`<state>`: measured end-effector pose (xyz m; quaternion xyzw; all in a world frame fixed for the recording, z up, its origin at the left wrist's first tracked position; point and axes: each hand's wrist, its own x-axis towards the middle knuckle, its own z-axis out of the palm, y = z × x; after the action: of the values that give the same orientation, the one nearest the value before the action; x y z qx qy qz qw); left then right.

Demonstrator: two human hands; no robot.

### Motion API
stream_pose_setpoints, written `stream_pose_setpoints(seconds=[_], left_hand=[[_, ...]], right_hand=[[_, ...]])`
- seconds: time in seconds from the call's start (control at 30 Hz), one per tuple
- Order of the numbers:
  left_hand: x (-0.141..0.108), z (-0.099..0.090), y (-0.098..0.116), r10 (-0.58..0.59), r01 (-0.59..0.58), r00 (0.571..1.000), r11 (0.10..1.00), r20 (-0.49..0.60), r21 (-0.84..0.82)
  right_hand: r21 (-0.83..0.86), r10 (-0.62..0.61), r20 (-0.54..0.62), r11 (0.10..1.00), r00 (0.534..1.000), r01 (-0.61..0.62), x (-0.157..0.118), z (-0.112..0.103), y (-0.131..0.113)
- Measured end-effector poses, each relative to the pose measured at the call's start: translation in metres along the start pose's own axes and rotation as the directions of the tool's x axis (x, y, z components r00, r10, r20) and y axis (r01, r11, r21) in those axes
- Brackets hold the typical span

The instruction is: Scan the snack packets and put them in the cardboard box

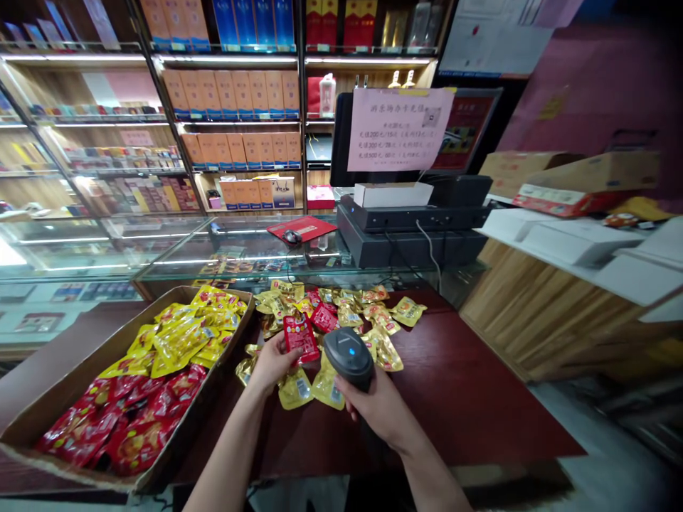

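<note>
My left hand (274,364) grips a red snack packet (301,338) by its lower left side, its printed face turned up. In my right hand (383,407) is a black barcode scanner (348,355) with a small blue light on top; its head lies just right of the packet. Gold snack packets (295,389) lie loose under and around both hands, with a few more red ones behind. To the left, a shallow cardboard box (242,328) holds yellow packets (181,341) at its far end and red packets (144,419) at its near end.
Everything rests on a dark red table (453,398). Behind it stand a glass counter (240,249), a mouse (291,237) on a red pad (314,226), and a monitor with a paper sign (398,131). Shelves of boxed goods (229,92) line the back; white boxes (576,242) sit at right.
</note>
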<state>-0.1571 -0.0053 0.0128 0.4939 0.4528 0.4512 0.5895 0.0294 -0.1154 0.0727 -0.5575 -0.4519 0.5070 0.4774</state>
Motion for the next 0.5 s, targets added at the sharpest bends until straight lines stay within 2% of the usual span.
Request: stream_pose_setpoints(seconds=[0.1,0.27,0.5], left_hand=[[-0.001,0.005,0.004,0.015,-0.012,0.998,0.999,0.067,-0.052],[-0.003,0.014,0.005,0.006,0.001,0.988,0.999,0.151,-0.042],[-0.009,0.022,0.009,-0.005,0.005,0.985,1.000,0.173,-0.003]], right_hand=[[-0.010,0.009,0.024,1.000,1.000,-0.009,-0.001,0.004,-0.003],[-0.028,-0.008,0.061,1.000,0.998,0.010,-0.001,0.007,-0.001],[-0.053,0.003,0.044,0.999,0.999,-0.001,0.001,0.006,0.001]])
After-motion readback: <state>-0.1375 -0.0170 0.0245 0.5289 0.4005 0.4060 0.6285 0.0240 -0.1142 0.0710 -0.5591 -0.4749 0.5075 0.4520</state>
